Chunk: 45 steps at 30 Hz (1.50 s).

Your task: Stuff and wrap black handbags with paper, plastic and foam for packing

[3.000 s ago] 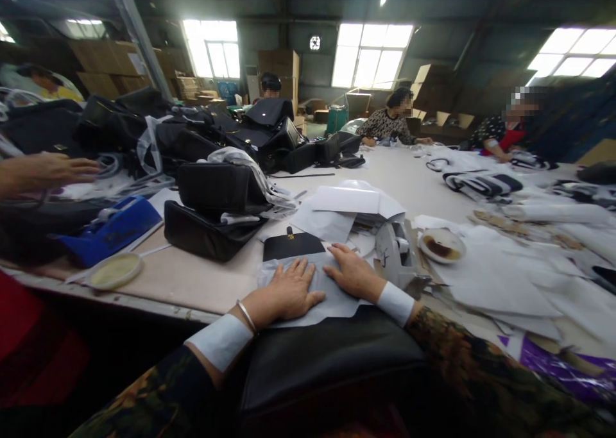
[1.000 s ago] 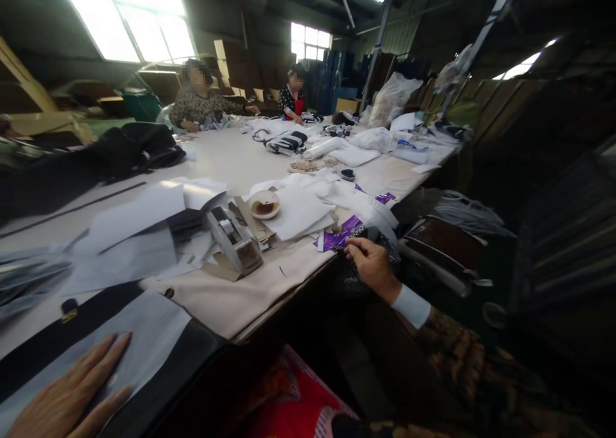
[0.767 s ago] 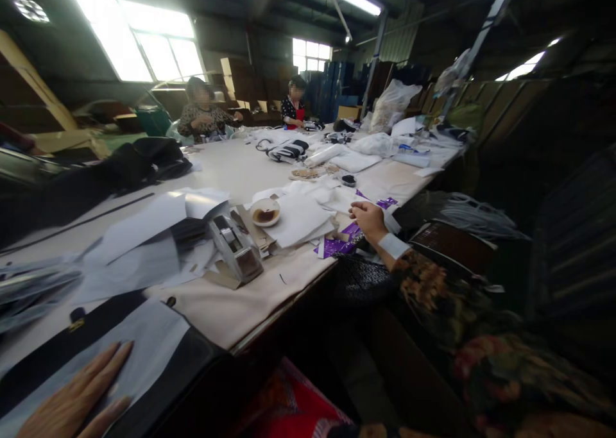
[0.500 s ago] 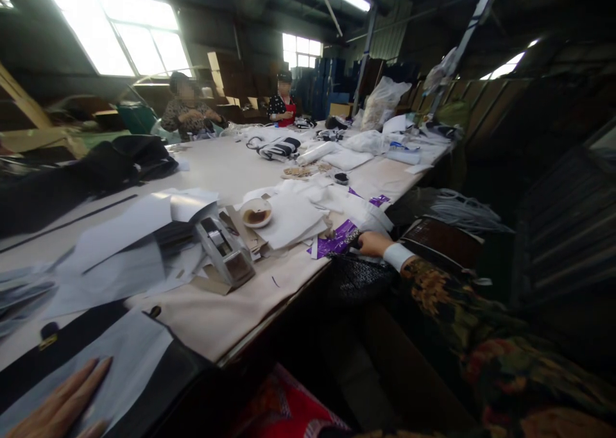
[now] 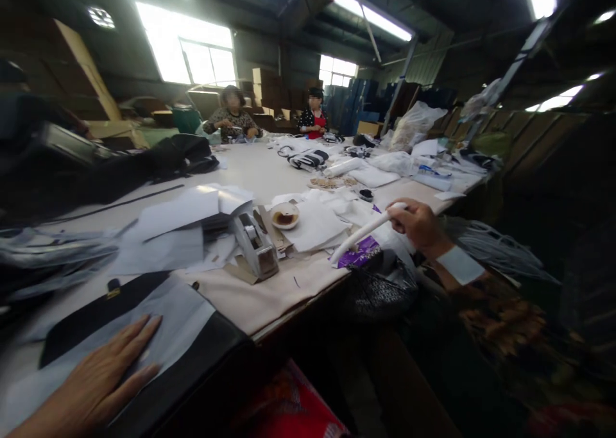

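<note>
**Right hand [image 5: 418, 223] up with a white roll [image 5: 366, 234]**

Our right hand, low at the counter [image 5: 269, 297] edge a moment ago, now grips the white roll in closed fingers above the purple paper [image 5: 359, 259]. Our left hand [image 5: 96, 380] lies flat and open on the white sheet [image 5: 178, 316] covering the black bag [image 5: 197, 367], holding nothing. We judge the bag only partly covered; the roll is well apart from it.

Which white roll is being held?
The nearer white roll, gripped at one end by the right hand; the farther roll lies alone, with no hand on it.
</note>
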{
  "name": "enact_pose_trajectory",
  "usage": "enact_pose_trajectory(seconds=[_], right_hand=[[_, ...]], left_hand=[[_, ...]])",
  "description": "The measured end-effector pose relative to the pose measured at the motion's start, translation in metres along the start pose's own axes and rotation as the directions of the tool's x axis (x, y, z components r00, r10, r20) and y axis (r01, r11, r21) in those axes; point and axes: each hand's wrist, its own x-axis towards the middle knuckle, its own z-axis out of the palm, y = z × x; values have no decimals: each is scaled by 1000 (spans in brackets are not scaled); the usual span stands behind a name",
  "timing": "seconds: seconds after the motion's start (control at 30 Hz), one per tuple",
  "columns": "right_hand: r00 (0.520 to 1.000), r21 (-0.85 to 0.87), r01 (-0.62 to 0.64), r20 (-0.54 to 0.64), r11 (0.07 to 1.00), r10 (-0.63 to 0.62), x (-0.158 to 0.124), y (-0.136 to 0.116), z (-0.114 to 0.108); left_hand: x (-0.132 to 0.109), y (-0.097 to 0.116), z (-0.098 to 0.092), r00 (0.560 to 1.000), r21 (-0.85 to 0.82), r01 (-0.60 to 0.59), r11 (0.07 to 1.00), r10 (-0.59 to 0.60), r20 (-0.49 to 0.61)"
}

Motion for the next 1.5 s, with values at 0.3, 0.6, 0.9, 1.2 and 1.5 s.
enact_pose_trajectory(seconds=[0.3, 0.6, 0.9, 1.2, 1.5], right_hand=[[725, 679, -282, 613, 678, -313, -41, -165, 139], [322, 553, 319, 700, 770, -637, -67, -276, 342], [164, 495, 459, 769, 738, -618, -73, -250, 414], [24, 600, 568, 672, 563, -740, -62, -243, 411], [-132, 560, 687, 723, 463, -678, -47, -272, 404]], left_hand=[[-27, 59, -64, 983, -102, 46, 994, -27, 183], [-43, 54, -58, 992, -249, 75, 966, -47, 116], [-45, 56, -60, 999, -197, 33, 980, -34, -2], [-43, 59, -59, 991, -136, 70, 988, -84, -101], [-42, 56, -57, 997, -154, 66, 986, -69, -19]])
